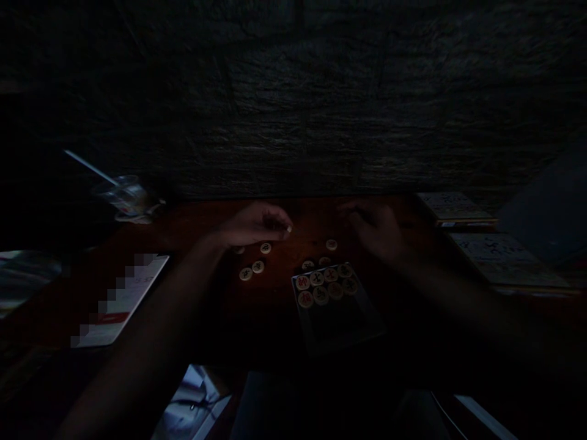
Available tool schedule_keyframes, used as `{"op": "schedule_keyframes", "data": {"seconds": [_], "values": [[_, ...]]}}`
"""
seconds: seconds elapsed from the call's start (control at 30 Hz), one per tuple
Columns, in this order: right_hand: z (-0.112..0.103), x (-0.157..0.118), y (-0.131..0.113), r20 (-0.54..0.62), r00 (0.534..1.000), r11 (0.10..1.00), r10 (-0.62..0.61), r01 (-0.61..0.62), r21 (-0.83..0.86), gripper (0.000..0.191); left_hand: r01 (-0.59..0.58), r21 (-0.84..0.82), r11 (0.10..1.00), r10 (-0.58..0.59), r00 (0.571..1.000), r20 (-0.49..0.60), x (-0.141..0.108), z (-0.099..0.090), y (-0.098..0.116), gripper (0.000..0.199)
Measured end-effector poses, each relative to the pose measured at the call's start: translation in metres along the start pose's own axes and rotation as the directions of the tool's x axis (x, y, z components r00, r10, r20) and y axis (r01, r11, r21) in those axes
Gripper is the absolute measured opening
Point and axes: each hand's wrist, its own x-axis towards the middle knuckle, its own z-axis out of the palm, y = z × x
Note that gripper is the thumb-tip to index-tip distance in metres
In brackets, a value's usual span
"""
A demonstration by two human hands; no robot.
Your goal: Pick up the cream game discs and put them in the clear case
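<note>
My left hand (263, 223) is closed in a pinch on a small pale round piece (289, 229), above the dark wooden table (206, 214). Several loose round pieces with characters lie below it, among them one near the wrist (265, 248) and a touching pair (258, 267). At the right, my right hand (373, 227) has its fingers curled in shadow; whether it holds anything is hidden. One piece (331, 244) lies between the hands. Nearer me, a shallow box (339, 324) holds two rows of pieces with red and dark characters (302, 282) at its far end.
A clear plastic cup (128, 197) with a straw stands at the back left. A pale printed sheet (126, 299) lies at the left. Two flat boxes (454, 206) (509, 260) are at the right. A stone wall (293, 110) rises behind the table.
</note>
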Motion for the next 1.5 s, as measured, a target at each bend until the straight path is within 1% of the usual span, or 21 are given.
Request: {"op": "schedule_keyframes", "data": {"seconds": [0.1,0.17,0.23,0.3,0.37,0.43,0.57,0.67,0.77,0.9,1.0,1.13,1.23,1.37,1.5], "values": [[0.005,-0.003,-0.003,0.008,1.0,0.997,0.004,-0.005,0.079,0.032,-0.03,-0.067,0.997,0.022,0.993,-0.117,0.005,0.009,-0.001,0.026],[0.009,-0.005,-0.008,0.039,0.998,0.986,0.049,-0.055,0.159,0.03,-0.039,-0.135,0.99,0.018,0.987,-0.158,0.01,0.02,0.0,0.03],[0.012,-0.007,-0.013,0.101,0.988,0.954,0.117,-0.14,0.266,0.029,-0.043,-0.251,0.967,0.0,0.986,-0.17,0.017,0.035,0.002,0.036],[0.013,-0.009,-0.017,0.169,0.972,0.907,0.164,-0.216,0.363,0.032,-0.06,-0.404,0.913,-0.02,0.981,-0.192,0.024,0.049,0.006,0.042],[0.014,-0.01,-0.02,0.193,0.965,0.879,0.177,-0.243,0.411,0.034,-0.074,-0.508,0.858,-0.022,0.983,-0.181,0.032,0.06,0.011,0.045],[0.013,-0.009,-0.019,0.172,0.969,0.877,0.178,-0.235,0.42,0.034,-0.072,-0.551,0.832,-0.02,0.987,-0.16,0.038,0.067,0.018,0.044],[0.011,-0.004,-0.015,0.126,0.971,0.878,0.202,-0.237,0.415,0.038,-0.068,-0.564,0.823,-0.008,0.991,-0.131,0.043,0.072,0.025,0.04],[0.011,-0.002,-0.011,0.122,0.972,0.872,0.203,-0.236,0.429,0.042,-0.101,-0.573,0.813,0.03,0.991,-0.133,0.044,0.075,0.023,0.041],[0.012,-0.002,-0.01,0.127,0.971,0.872,0.2,-0.236,0.428,0.043,-0.122,-0.557,0.821,0.05,0.988,-0.143,0.04,0.078,0.017,0.044],[0.013,-0.004,-0.014,0.152,0.959,0.864,0.24,-0.282,0.417,0.043,-0.124,-0.516,0.848,0.061,0.989,-0.138,0.032,0.08,0.014,0.045],[0.013,-0.006,-0.021,0.172,0.949,0.846,0.263,-0.313,0.432,0.044,-0.137,-0.487,0.863,0.09,0.989,-0.118,0.026,0.081,0.015,0.04],[0.012,-0.008,-0.027,0.19,0.949,0.839,0.252,-0.312,0.445,0.045,-0.164,-0.462,0.871,0.124,0.985,-0.117,0.024,0.082,0.02,0.032],[0.012,-0.009,-0.027,0.202,0.947,0.824,0.249,-0.317,0.47,0.044,-0.163,-0.461,0.872,0.121,0.985,-0.121,0.025,0.082,0.02,0.033],[0.012,-0.009,-0.024,0.217,0.945,0.806,0.246,-0.324,0.495,0.04,-0.148,-0.492,0.858,0.082,0.985,-0.153,0.026,0.083,0.017,0.037],[0.012,-0.009,-0.023,0.206,0.951,0.813,0.23,-0.304,0.497,0.035,-0.153,-0.519,0.841,0.098,0.986,-0.133,0.026,0.085,0.014,0.041]]}}
